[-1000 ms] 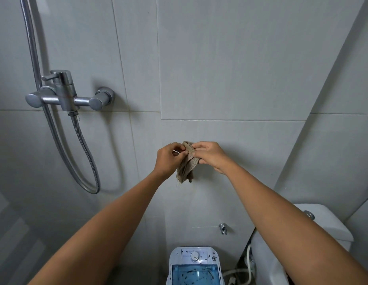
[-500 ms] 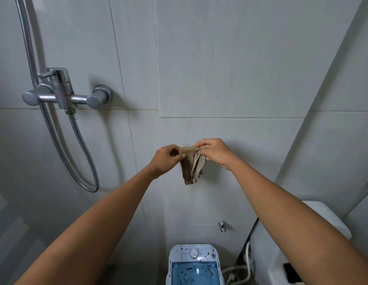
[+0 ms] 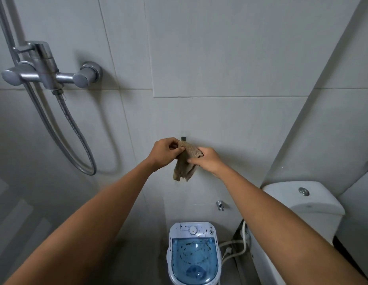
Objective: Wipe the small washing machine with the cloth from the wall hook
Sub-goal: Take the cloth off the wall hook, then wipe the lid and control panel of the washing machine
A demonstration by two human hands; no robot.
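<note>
A small brown cloth [image 3: 184,168] hangs bunched between both hands, just below a dark wall hook [image 3: 183,138] on the grey tiled wall. My left hand [image 3: 163,154] pinches the cloth's upper left edge. My right hand [image 3: 205,160] grips its right side. The cloth is off the hook. Far below, on the floor, stands the small washing machine [image 3: 193,254], white with a blue see-through lid, dark specks over its top and a round dial at the back.
A chrome shower mixer [image 3: 49,73] with a looping metal hose [image 3: 76,138] is mounted at the left. A white toilet cistern [image 3: 302,198] stands at the right. A small wall tap [image 3: 219,205] and white hoses [image 3: 236,245] sit beside the machine.
Both hands have drawn the cloth down and away from the hook, which now shows bare above them. The view has tilted downward, showing more of the washing machine.
</note>
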